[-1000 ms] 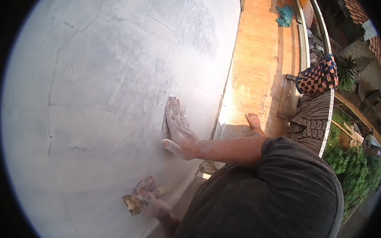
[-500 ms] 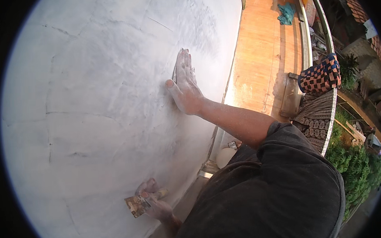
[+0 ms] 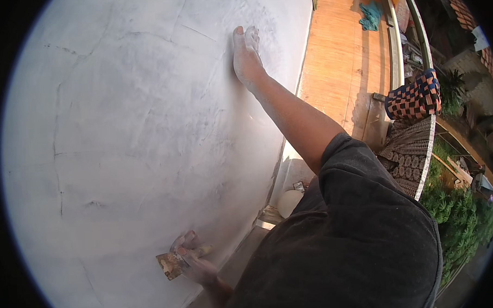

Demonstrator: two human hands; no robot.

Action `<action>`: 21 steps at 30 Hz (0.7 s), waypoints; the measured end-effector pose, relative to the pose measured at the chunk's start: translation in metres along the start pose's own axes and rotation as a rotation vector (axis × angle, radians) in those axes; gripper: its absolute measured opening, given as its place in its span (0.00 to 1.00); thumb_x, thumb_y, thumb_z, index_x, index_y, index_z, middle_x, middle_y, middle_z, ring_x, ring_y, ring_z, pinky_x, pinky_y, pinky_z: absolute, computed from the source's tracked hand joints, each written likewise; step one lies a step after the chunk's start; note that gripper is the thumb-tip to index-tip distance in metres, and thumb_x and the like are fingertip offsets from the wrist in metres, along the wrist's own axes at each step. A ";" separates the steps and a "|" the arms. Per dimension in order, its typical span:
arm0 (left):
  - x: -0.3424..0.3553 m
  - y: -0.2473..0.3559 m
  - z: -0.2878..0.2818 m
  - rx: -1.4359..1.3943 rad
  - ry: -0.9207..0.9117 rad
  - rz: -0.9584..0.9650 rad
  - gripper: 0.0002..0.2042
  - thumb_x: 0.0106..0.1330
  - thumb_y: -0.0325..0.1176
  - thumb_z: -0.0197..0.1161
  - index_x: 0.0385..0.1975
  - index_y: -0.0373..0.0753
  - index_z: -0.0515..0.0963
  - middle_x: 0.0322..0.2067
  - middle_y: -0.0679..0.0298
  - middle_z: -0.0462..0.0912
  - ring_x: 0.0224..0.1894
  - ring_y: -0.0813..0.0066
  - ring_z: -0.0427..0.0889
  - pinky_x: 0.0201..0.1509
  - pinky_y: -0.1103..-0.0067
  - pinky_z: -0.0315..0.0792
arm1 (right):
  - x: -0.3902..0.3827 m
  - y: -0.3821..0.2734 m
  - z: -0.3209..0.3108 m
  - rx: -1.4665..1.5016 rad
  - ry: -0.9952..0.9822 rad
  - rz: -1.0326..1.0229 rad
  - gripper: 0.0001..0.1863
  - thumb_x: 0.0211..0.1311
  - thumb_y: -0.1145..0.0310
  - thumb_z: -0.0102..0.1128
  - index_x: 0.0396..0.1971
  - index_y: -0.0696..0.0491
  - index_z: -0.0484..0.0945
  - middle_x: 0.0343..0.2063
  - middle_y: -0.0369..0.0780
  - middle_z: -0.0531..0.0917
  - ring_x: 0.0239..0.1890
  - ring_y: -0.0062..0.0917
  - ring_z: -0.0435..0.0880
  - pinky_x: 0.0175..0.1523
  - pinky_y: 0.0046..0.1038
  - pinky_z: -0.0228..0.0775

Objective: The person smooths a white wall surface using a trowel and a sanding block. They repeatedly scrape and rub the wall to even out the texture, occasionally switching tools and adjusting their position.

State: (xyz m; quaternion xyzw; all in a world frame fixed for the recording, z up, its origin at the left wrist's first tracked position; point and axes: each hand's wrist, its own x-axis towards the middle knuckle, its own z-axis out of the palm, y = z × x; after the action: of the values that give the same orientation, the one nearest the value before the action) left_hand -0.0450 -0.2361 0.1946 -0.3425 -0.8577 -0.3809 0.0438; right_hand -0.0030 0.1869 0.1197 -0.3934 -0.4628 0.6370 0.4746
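A whitish plastered wall [image 3: 120,120] with fine cracks and smeared patches fills the left and middle. My right hand [image 3: 247,59], dusty white, is raised high against it, thumb upward and fingers bent close to the surface. Whatever lies under its palm is hidden. Lower down, my left hand [image 3: 200,269] is closed round the handle of a putty knife [image 3: 170,265]. That knife's wide, stained blade points left, close in front of the wall.
An orange-brown wooden floor [image 3: 335,58] runs along the wall's right, with a teal cloth [image 3: 370,16] at its far end. A checkered woven basket [image 3: 414,97] hangs at the railing [image 3: 424,39], above patterned fabric [image 3: 409,154]. A pale round object [image 3: 290,203] lies near my body. Green plants [image 3: 458,222] grow beyond.
My right hand has slid upward along the wall and turned, its fingers now less outstretched. My left hand and the putty knife have shifted only slightly left.
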 end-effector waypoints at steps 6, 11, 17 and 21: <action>0.003 -0.002 0.002 -0.345 -0.038 -0.147 0.20 0.83 0.46 0.42 0.51 0.33 0.72 0.43 0.53 0.82 0.47 0.63 0.80 0.52 0.69 0.77 | -0.143 0.044 0.016 -0.499 -0.483 -0.234 0.61 0.68 0.28 0.42 0.76 0.62 0.25 0.78 0.54 0.28 0.79 0.52 0.23 0.78 0.60 0.25; 0.001 -0.007 -0.003 -0.124 -0.032 -0.072 0.20 0.83 0.46 0.42 0.51 0.33 0.72 0.42 0.53 0.82 0.47 0.63 0.80 0.52 0.69 0.77 | -0.018 0.024 -0.005 -0.273 -0.114 -0.224 0.55 0.71 0.38 0.43 0.75 0.63 0.26 0.78 0.54 0.32 0.81 0.44 0.27 0.81 0.46 0.25; 0.001 0.000 -0.003 -0.197 -0.028 -0.155 0.21 0.83 0.47 0.41 0.51 0.33 0.72 0.42 0.53 0.82 0.46 0.63 0.81 0.51 0.69 0.78 | -0.148 0.044 0.020 -0.500 -0.503 -0.309 0.61 0.68 0.27 0.39 0.75 0.63 0.23 0.77 0.57 0.30 0.79 0.51 0.24 0.78 0.59 0.24; 0.001 0.004 -0.001 -0.242 -0.040 -0.130 0.22 0.82 0.48 0.42 0.49 0.33 0.73 0.41 0.54 0.83 0.45 0.63 0.81 0.49 0.69 0.79 | -0.080 0.028 0.011 -0.364 -0.228 -0.264 0.57 0.71 0.30 0.37 0.75 0.65 0.28 0.77 0.57 0.32 0.80 0.50 0.25 0.80 0.51 0.27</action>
State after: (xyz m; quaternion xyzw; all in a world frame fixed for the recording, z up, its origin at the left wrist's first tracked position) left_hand -0.0433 -0.2342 0.1982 -0.2966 -0.8265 -0.4769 -0.0395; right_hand -0.0009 0.1036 0.1002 -0.3339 -0.6678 0.5159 0.4199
